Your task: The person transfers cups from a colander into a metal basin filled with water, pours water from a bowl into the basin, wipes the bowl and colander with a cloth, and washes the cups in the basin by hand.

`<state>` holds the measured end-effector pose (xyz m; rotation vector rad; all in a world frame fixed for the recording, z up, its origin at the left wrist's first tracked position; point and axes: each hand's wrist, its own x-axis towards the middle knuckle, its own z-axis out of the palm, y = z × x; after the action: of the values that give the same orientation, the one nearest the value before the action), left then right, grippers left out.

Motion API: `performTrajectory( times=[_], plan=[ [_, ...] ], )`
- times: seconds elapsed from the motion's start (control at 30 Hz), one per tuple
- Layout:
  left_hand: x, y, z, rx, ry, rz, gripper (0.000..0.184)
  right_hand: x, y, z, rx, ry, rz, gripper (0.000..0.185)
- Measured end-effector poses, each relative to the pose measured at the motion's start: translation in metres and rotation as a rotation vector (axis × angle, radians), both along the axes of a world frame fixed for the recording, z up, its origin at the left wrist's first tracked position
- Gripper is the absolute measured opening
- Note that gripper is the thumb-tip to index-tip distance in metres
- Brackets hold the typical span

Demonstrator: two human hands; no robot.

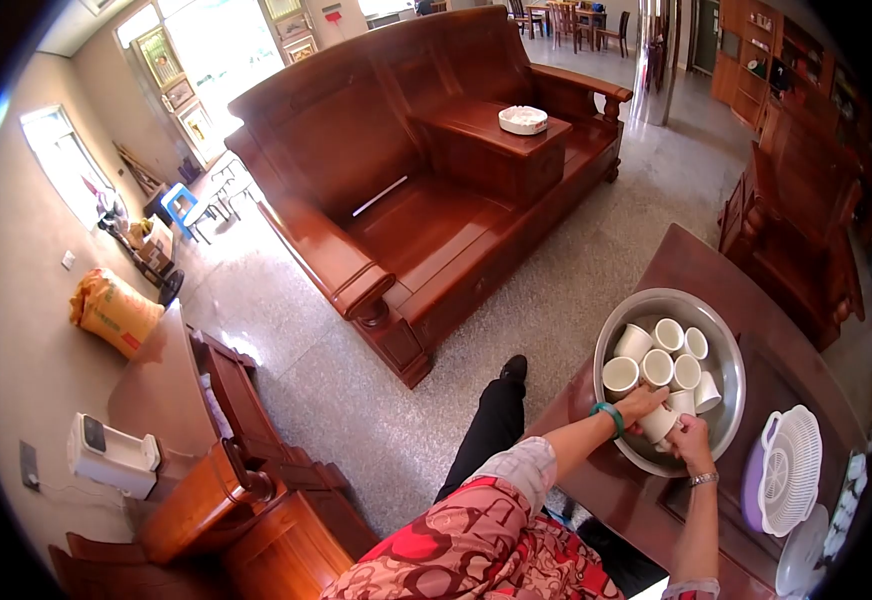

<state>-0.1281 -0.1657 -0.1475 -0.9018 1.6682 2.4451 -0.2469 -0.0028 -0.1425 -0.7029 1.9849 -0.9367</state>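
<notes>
A wide metal basin (pixel 608 342) on the dark wooden table holds several white cups (pixel 657 368), some upright and some tipped on their sides. Over the basin's near side, my left hand (pixel 643 405), with a green bangle at the wrist, is closed on a white cup (pixel 658 424). From the other side my right hand (pixel 691 441), wearing a metal watch band, also grips this cup. The cup is tilted, and the fingers partly cover it. Whether anything else is between the fingers is too small to make out.
Right of the basin on the table (pixel 678 262) are a white plastic strainer basket (pixel 792 470), a purple container (pixel 753 485) and a clear lid-like piece (pixel 802 555). A wooden sofa (pixel 436 230) bearing a white ashtray-like dish (pixel 523 120) stands ahead. A wooden armchair (pixel 791 220) is behind the table.
</notes>
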Motion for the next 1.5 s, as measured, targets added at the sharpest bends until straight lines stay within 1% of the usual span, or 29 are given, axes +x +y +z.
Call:
performTrajectory(
  times=[0.07, 0.1, 0.17, 0.2, 0.23, 0.27, 0.3, 0.37, 0.4, 0.43, 0.47, 0.5, 0.53, 0.57, 0.6, 0.63, 0.67, 0.7, 0.73, 0.77, 0.8, 0.83, 0.9, 1.0, 1.03, 1.1, 1.2, 1.33, 1.5],
  plan=[
    [-0.003, -0.004, -0.009, 0.048, 0.050, -0.088, 0.038, 0.017, -0.004, 0.027, 0.071, 0.072, 0.033, 0.024],
    [-0.005, -0.003, -0.010, -0.042, 0.105, -0.095, 0.049, 0.033, -0.007, 0.044, 0.113, 0.160, 0.021, 0.023],
    [-0.009, -0.002, -0.015, -0.125, 0.157, -0.104, 0.061, 0.032, -0.006, 0.030, 0.199, 0.336, -0.003, 0.022],
    [-0.009, -0.003, -0.009, -0.164, 0.053, -0.170, 0.063, 0.020, 0.000, -0.004, -0.076, 0.771, 0.047, 0.018],
    [-0.009, -0.002, -0.008, -0.202, -0.054, -0.238, 0.064, 0.021, 0.002, -0.007, -0.223, 0.969, 0.081, 0.018],
    [-0.012, -0.002, -0.020, -0.213, -0.042, -0.208, 0.058, 0.022, 0.005, -0.009, -0.356, 1.189, 0.095, 0.020],
    [-0.016, -0.001, -0.030, -0.209, -0.047, -0.213, 0.058, 0.031, 0.002, 0.021, -0.259, 0.875, 0.105, 0.020],
    [-0.025, -0.002, -0.055, -0.309, 0.025, -0.255, 0.051, 0.035, 0.001, 0.031, -0.163, 0.554, 0.112, 0.020],
    [-0.030, -0.002, -0.068, -0.351, 0.075, -0.236, 0.048, 0.029, 0.001, 0.022, -0.257, 0.354, 0.056, 0.017],
    [-0.034, -0.002, -0.082, -0.395, 0.123, -0.217, 0.045, 0.023, 0.000, 0.018, -0.238, 0.173, -0.008, 0.011],
    [-0.022, -0.007, -0.061, -0.325, 0.170, -0.257, 0.041, 0.019, -0.002, 0.015, -0.220, -0.005, -0.089, 0.006],
    [-0.020, -0.011, -0.067, -0.473, 0.258, -0.293, 0.038, 0.014, -0.004, 0.012, -0.199, -0.167, -0.183, 0.005],
    [-0.020, -0.015, -0.075, -0.626, 0.342, -0.313, 0.036, 0.013, -0.002, 0.008, -0.274, -0.211, -0.239, 0.005],
    [-0.017, -0.011, -0.060, -0.469, 0.287, -0.300, 0.038, 0.014, -0.001, 0.008, -0.284, -0.157, -0.259, 0.008],
    [-0.010, -0.010, -0.038, -0.277, 0.191, -0.269, 0.040, 0.018, -0.006, 0.013, -0.152, 0.047, -0.186, 0.011],
    [-0.007, -0.008, -0.022, -0.117, 0.100, -0.232, 0.042, 0.009, -0.003, -0.013, -0.249, 0.313, -0.024, 0.015],
    [-0.006, -0.009, -0.010, -0.021, 0.016, -0.238, 0.044, 0.032, -0.012, 0.014, -0.188, 0.272, -0.047, 0.015],
    [-0.001, -0.006, -0.008, -0.030, 0.049, -0.166, 0.045, 0.038, -0.010, 0.017, -0.187, 0.483, 0.041, 0.016],
    [0.006, -0.001, 0.015, 0.066, -0.019, -0.083, 0.046, 0.032, -0.009, 0.001, -0.140, 0.603, 0.123, 0.014],
    [0.002, -0.003, 0.005, -0.026, -0.057, -0.134, 0.047, 0.018, -0.014, -0.043, -0.304, -0.272, -0.148, 0.014],
    [-0.002, -0.005, -0.004, -0.117, -0.095, -0.186, 0.048, -0.001, -0.014, -0.096, -0.138, 0.482, 0.080, 0.015],
    [0.004, -0.005, 0.014, -0.189, -0.112, -0.246, 0.046, 0.003, -0.016, -0.074, -0.142, 0.556, 0.241, 0.015],
    [0.000, -0.003, 0.012, -0.130, -0.204, -0.250, 0.046, 0.027, -0.017, -0.001, 0.062, 0.178, 0.034, 0.013],
    [-0.008, -0.008, 0.006, -0.066, -0.307, -0.179, 0.047, 0.026, -0.012, 0.015, -0.204, -0.116, -0.110, 0.015],
    [-0.010, -0.007, 0.007, -0.062, -0.308, -0.184, 0.047, 0.031, -0.013, 0.020, -0.200, -0.116, -0.114, 0.015],
    [-0.011, -0.005, 0.009, -0.131, -0.346, -0.149, 0.047, 0.046, -0.012, 0.028, -0.217, 0.455, -0.320, 0.019],
    [-0.012, -0.008, 0.007, -0.166, -0.369, -0.219, 0.044, 0.049, -0.015, 0.021, -0.196, 0.526, -0.143, 0.022],
    [-0.010, -0.004, 0.003, -0.293, -0.275, -0.257, 0.043, 0.051, -0.012, 0.019, -0.145, 0.448, -0.067, 0.023],
    [-0.010, -0.005, 0.012, -0.188, -0.283, -0.148, 0.041, 0.046, -0.005, 0.027, -0.229, 0.064, -0.186, 0.023]
  ],
)
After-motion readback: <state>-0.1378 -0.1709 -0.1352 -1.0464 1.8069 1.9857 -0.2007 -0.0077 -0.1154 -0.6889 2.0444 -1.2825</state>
